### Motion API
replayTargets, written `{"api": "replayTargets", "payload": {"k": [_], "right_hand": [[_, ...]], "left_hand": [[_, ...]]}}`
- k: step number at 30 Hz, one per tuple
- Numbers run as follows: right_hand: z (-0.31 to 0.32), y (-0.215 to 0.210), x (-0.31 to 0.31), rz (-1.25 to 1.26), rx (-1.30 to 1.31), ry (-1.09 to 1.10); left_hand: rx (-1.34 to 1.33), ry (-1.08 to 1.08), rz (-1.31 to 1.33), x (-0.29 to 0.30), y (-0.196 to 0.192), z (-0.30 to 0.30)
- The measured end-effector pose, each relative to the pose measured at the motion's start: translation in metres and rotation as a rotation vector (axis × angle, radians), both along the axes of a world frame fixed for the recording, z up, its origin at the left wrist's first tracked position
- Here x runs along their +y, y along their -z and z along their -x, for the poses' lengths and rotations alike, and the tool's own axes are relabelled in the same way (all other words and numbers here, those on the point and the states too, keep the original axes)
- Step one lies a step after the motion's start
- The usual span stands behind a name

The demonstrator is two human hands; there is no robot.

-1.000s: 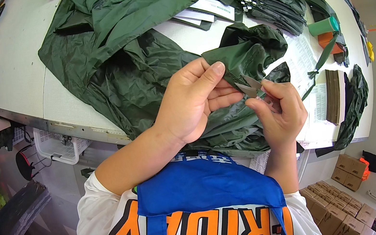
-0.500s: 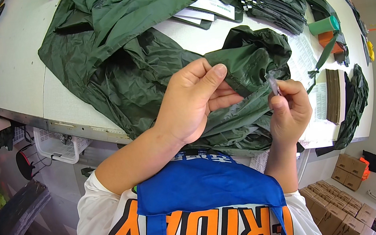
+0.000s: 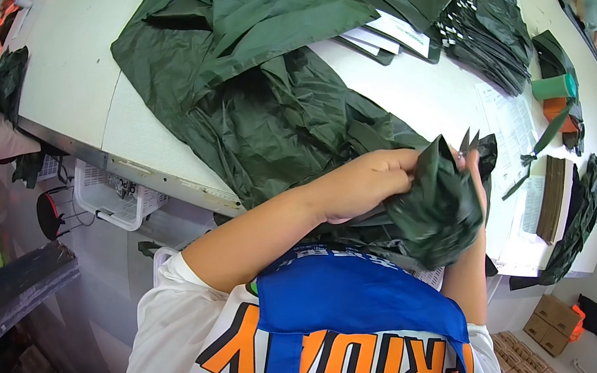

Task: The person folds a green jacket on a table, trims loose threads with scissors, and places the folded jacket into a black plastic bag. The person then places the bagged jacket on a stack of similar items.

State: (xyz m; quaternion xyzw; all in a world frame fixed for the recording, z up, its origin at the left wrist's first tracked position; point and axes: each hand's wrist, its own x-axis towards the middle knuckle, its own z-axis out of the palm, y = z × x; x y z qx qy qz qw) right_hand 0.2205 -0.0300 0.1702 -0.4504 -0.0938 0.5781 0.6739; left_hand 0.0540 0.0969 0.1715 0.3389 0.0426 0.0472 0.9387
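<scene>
My left hand (image 3: 373,181) is closed on a bunched part of a dark green, thin, shiny fabric piece (image 3: 436,204), raised in front of my blue apron. Mostly hidden behind this cloth, my right hand (image 3: 473,164) holds small thread snips (image 3: 468,140), whose two pointed blades stick up apart just beyond the fabric edge. The rest of the green fabric (image 3: 266,126) runs in loose folds from my hands across the white table (image 3: 115,121).
Flat dark pieces with white cards (image 3: 399,31) and a dark stack (image 3: 485,27) lie farther back. To the right are a green cup-like cylinder (image 3: 554,87), brown cardboard (image 3: 555,198) and more green cloth (image 3: 578,222). A white basket (image 3: 111,195) stands below the table edge at left.
My left hand has turned over and moved right and down, lifting the cloth in front of my right hand. The snips' blades now show upright. The whole view has shifted.
</scene>
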Motion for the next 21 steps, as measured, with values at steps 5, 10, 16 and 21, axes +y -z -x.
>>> {"api": "replayTargets", "payload": {"k": [5,10,16,21], "right_hand": [[0.005,-0.014,-0.005,0.009,-0.351,-0.220],[0.010,-0.018,0.013,0.005,-0.529,0.071],[0.026,-0.013,0.034,-0.103,-0.923,0.464],[0.056,-0.024,0.037,-0.415,-1.641,0.329]], "left_hand": [[0.140,-0.138,-0.314,0.010,-0.013,0.017],[-0.177,-0.439,-1.186,0.006,-0.039,0.026],[0.044,-0.659,-1.654,0.002,-0.026,0.027],[0.528,-0.955,-1.572,0.043,0.007,0.025]]}}
